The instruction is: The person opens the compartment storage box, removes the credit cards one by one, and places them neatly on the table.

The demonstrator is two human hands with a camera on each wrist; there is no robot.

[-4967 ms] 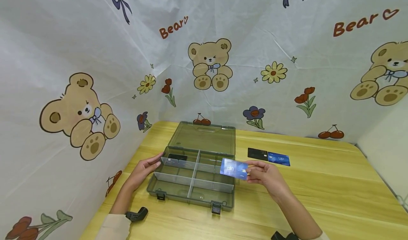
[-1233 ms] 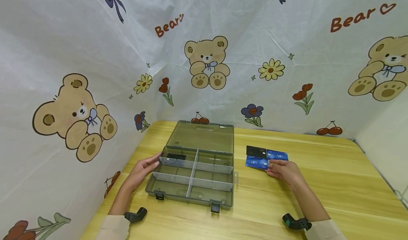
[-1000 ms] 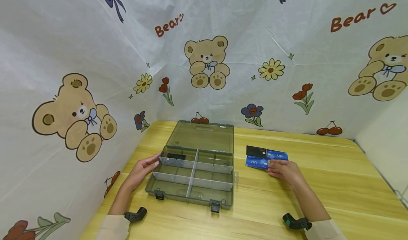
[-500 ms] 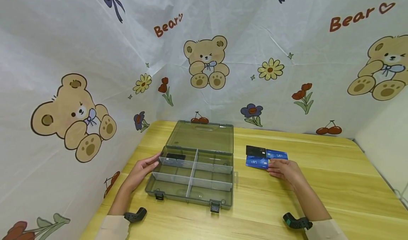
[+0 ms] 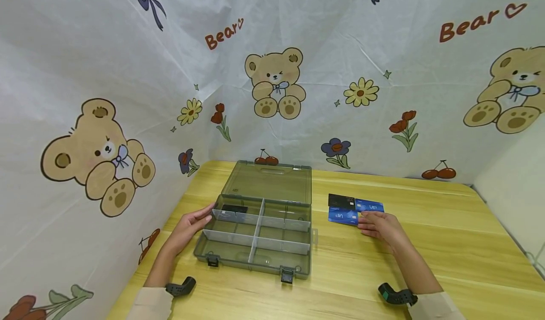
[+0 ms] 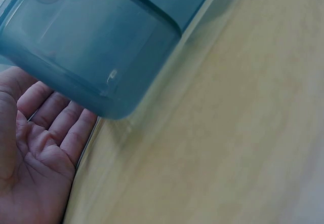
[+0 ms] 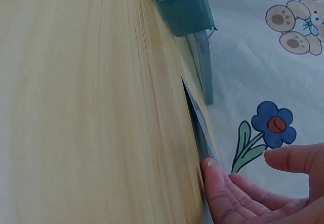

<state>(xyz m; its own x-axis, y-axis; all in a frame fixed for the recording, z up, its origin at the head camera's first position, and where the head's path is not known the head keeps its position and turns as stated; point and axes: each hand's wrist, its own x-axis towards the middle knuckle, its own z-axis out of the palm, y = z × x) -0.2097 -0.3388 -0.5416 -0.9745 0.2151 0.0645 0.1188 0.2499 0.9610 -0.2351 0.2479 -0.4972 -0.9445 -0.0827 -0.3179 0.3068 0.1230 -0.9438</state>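
In the head view my left hand (image 5: 189,226) rests at the left wall of a grey see-through compartment box (image 5: 278,266), its fingers (image 6: 69,118) spread against the side in the left wrist view. The box's lid is folded back. A dark card (image 5: 234,209) lies in its back left compartment. My right hand (image 5: 382,227) touches the right end of a blue VIP card (image 5: 342,216) with its fingertips (image 7: 212,176), the thumb raised apart in the right wrist view. Behind that card lie a black VIP card (image 5: 341,201) and another blue VIP card (image 5: 369,206), partly covered by my fingers.
White dividers split the box into several compartments, and two black latches (image 5: 287,276) hang on its front. A small clear tab (image 5: 315,236) juts out at its right side. A cloth (image 5: 272,135) printed with bears walls off the wooden table (image 5: 430,235).
Since five seconds ago, my right hand has brought the blue card from above the box to the table, in front of the black card. Over the last second both hands stay put.
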